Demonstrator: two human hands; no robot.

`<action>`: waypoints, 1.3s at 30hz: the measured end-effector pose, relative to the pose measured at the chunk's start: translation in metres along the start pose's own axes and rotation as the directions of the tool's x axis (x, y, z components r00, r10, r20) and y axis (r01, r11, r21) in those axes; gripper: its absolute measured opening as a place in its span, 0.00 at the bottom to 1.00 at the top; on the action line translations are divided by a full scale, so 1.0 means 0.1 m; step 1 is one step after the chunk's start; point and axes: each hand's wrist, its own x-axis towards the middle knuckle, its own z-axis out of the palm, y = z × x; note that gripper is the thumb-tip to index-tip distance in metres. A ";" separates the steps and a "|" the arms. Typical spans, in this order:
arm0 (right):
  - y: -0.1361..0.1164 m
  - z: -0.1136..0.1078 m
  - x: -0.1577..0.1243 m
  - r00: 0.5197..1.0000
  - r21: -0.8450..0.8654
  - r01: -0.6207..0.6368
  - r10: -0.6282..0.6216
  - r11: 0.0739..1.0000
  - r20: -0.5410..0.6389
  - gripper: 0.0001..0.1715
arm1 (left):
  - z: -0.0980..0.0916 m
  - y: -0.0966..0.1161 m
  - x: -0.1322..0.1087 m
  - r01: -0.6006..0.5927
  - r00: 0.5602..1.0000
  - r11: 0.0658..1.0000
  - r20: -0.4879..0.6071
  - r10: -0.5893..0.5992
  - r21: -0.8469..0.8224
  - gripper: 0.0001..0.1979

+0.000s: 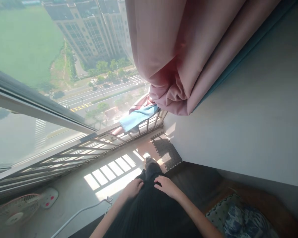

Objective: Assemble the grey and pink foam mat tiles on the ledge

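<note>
Dark ribbed garment (149, 211) lies over the person's lap, directly under both hands. Left hand (133, 188) and right hand (167, 185) rest on it, apart from each other, with a raised fold between them. Neither looks clamped; fingers are loosely curved on the cloth.

Scene, big to small:
- Floor-to-ceiling window (27, 109) ahead and left of the left hand; high-rise building (86, 29), road (99, 92) and green field (22, 43) outside.
- White wall (238, 115) right of and beyond the right hand.
- Pink curtain (164, 49) with teal lining, bunched and hanging well ahead of both hands.
- Metal railing (89, 155) along the window, ahead of the left hand; blue cloth (137, 117) draped over it.
- Dark sofa (196, 181) just right of the right hand, patterned cushion (238, 218) farther right.
- Foam floor mat (166, 150) ahead of the right hand, interlocking edges.
- Electric fan (17, 208) on the floor, lying tilted, left of the left hand; white cable (84, 215) between them.
</note>
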 end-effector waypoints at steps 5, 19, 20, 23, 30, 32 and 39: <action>-0.08 0.05 0.20 0.997 -0.046 -0.004 0.008 0.999 0.072 0.24 | -0.05 -0.04 -0.02 0.076 0.996 0.997 -0.047 -0.077 -0.004 0.26; -0.22 0.00 0.04 0.987 -0.043 -0.082 0.087 0.996 0.136 0.27 | 0.10 -0.15 -0.11 0.064 0.996 0.998 -0.055 -0.063 0.008 0.25; -0.23 0.01 0.05 0.985 -0.068 -0.085 0.094 0.994 0.143 0.27 | 0.11 -0.15 -0.13 0.068 0.996 0.998 -0.063 -0.068 -0.002 0.26; -0.25 0.02 -0.02 0.986 -0.149 -0.092 0.110 0.985 0.123 0.25 | 0.13 -0.15 -0.18 0.075 0.994 0.997 -0.081 -0.075 -0.013 0.27; -0.15 -0.03 -0.32 0.985 -0.187 -0.168 0.172 0.968 0.004 0.24 | 0.12 -0.13 -0.16 0.078 0.992 0.997 -0.103 -0.080 -0.023 0.25; -0.08 -0.04 -0.31 0.980 -0.182 -0.191 0.197 0.965 0.016 0.25 | 0.13 -0.13 -0.11 0.096 0.989 0.995 -0.114 -0.098 -0.023 0.24; 0.24 -0.21 -0.26 0.963 -0.091 -0.239 0.248 0.967 0.107 0.27 | 0.22 -0.03 0.08 0.133 0.972 0.990 -0.191 -0.139 -0.044 0.23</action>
